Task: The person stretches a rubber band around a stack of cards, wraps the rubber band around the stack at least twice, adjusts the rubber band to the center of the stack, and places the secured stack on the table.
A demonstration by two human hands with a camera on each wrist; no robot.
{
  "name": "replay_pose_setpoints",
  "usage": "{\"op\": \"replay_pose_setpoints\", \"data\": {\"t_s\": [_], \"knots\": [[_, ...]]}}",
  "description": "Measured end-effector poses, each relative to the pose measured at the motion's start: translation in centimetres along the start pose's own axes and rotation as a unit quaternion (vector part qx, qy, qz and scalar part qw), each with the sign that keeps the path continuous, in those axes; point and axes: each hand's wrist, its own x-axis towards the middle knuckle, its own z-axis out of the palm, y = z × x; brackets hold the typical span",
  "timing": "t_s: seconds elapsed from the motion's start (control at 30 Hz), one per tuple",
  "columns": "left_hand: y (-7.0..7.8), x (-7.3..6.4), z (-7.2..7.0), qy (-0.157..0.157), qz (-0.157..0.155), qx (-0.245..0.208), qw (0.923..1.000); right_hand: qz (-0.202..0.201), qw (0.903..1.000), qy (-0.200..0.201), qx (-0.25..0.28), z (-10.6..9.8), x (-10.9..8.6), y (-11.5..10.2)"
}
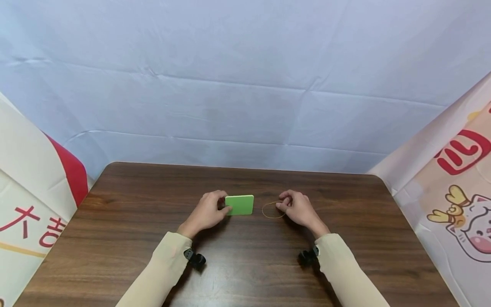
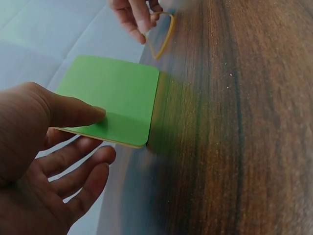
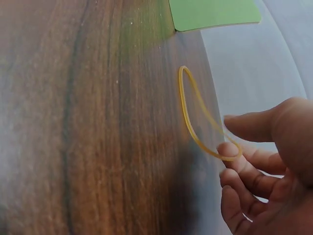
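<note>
In the head view my left hand [image 1: 207,210] grips a green card [image 1: 241,205] by its left end. The left wrist view shows the thumb flat across the face of this rounded card [image 2: 115,90], the other fingers behind and below it. A pale yellowish line runs along its lower edge. To the right, my right hand [image 1: 298,208] holds a thin yellow rubber band [image 1: 272,218] between thumb and index finger. Its loop [image 3: 185,112] hangs open toward the card in the right wrist view. A short gap separates band and card.
Both hands are over a dark brown wooden table [image 1: 245,273] with rounded far corners. Pale blue cloth [image 1: 230,85] hangs behind it. Printed sheets [image 1: 460,204] flank the table. Each wrist wears a small black camera [image 1: 197,259] on a strap.
</note>
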Motion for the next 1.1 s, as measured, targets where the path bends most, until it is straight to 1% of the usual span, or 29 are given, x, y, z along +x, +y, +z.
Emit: {"op": "replay_pose_setpoints", "data": {"t_s": [0.13, 0.27, 0.5, 0.6, 0.7, 0.8, 0.9, 1.0, 1.1], "knots": [[-0.1, 0.0, 0.0, -0.009, -0.007, -0.015, 0.9998, 0.014, 0.9998, -0.003, -0.01, -0.1, -0.4, -0.1], [-0.3, 0.0, 0.0, -0.018, -0.01, -0.029, 0.9994, 0.018, 0.9997, -0.004, -0.017, -0.1, -0.6, 0.0], [-0.5, 0.0, 0.2, -0.017, -0.008, -0.051, 0.9985, -0.005, 1.0, 0.003, 0.0, 0.0, -1.0, 0.1], [-0.5, 0.0, 0.2, -0.017, -0.009, -0.057, 0.9982, 0.0, 0.9996, 0.007, 0.028, 0.0, -1.2, 0.0], [-0.5, 0.0, 0.1, -0.019, -0.01, -0.065, 0.9977, 0.0, 0.9972, 0.013, 0.074, -0.1, -1.3, -0.4], [-0.5, 0.0, 0.0, -0.022, -0.01, -0.082, 0.9963, -0.004, 0.9918, 0.024, 0.125, -0.3, -1.4, -1.0], [-0.4, 0.1, -0.1, -0.028, -0.013, -0.109, 0.9936, -0.004, 0.9839, 0.036, 0.175, -0.6, -1.6, -1.6], [-0.4, 0.1, -0.2, -0.03, -0.016, -0.143, 0.9892, -0.003, 0.977, 0.049, 0.208, -1.0, -1.9, -2.2], [-0.3, 0.1, -0.4, -0.027, -0.018, -0.17, 0.985, -0.009, 0.9722, 0.061, 0.226, -1.3, -2.1, -2.7]]}}
